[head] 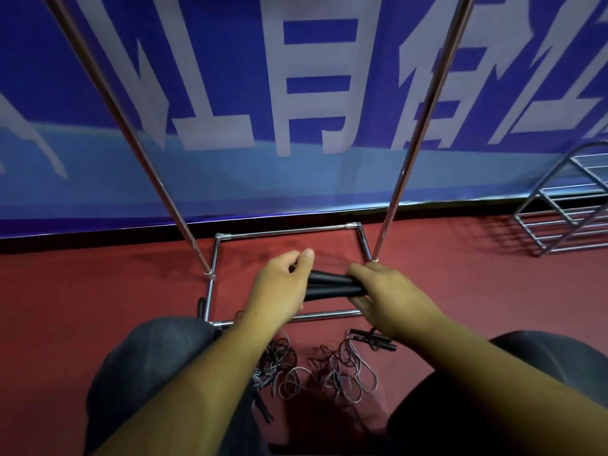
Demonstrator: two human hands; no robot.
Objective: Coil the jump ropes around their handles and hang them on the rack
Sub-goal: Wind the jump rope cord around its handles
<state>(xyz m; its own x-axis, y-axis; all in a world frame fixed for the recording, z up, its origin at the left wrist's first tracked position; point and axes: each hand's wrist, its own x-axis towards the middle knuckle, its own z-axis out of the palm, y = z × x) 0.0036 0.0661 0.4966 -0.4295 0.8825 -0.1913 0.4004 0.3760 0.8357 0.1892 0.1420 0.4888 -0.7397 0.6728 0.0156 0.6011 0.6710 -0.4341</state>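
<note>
Centrally: pair of black handles (332, 286), held side by side above the rack (289, 232) base, long axis running left to right across the view, the right end slightly lower. Both ends are hidden inside the palms.

- Left hand (279, 287): fingers curled round the left end, thumb raised.
- Right hand (385, 291): fingers wrapped over the right end.
- Cord from the held pair: cannot be made out.
- Loose ropes (329, 373): grey and dark cords tangled on the red floor (98, 291) between the knees, near the rack's front bar; which cord belongs to which handle cannot be told.
- Further black handles (381, 343): on the floor just beside the right forearm.
- Dark handle (200, 307): by the rack's left corner, partly covered by the left knee.
- Rack uprights: two chrome poles, tops cut off by the frame.
- Wire shelf (559, 209): far right, cut off by the edge.
- Blue banner (230, 179): behind, lettering blurred.
</note>
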